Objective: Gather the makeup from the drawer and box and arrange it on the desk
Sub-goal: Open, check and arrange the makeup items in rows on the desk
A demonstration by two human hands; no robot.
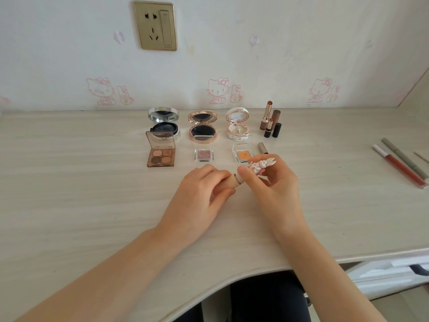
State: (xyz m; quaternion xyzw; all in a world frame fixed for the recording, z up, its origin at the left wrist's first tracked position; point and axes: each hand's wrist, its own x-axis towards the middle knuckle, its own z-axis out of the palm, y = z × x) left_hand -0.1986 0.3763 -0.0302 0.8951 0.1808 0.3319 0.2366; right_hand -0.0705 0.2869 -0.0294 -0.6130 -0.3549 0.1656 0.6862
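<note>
Both hands meet over the middle of the tabletop (69, 182), sharing one bunny-capped tube (241, 176). The left hand (199, 189) has its fingers (216, 173) wrapped round the beige body. The right hand (271, 182) pinches the white-and-pink bunny end between its thumb and curled fingers (275, 169). A ringed seam shows between the two grips. The cap may be slightly off the body, though the thumb hides too much to be sure. The tube is held tilted, bunny end up and to the right, clear of the surface.

Just beyond the fingers is a row of three open eyeshadows: a four-pan palette (160, 152) far to the left, a pink single pan (203, 151) straight ahead of the left fingers, and an orange single pan (242, 154) just behind the right thumb. A slim metallic tube (263, 147) lies right behind the bunny end.

Farther back, near the wall, three open mirror compacts stand in line: a silver compact (163, 123), a rose-gold compact (202, 126) and a white compact (238, 125). To their right stand the upright lipsticks (270, 123) with their caps.

Well to the right of the right-hand fingers, a red lip gloss (399, 167) and a grey-green pencil (404, 159) lie side by side at a slant.

A brass wall socket (155, 25) sits high on the wall.
</note>
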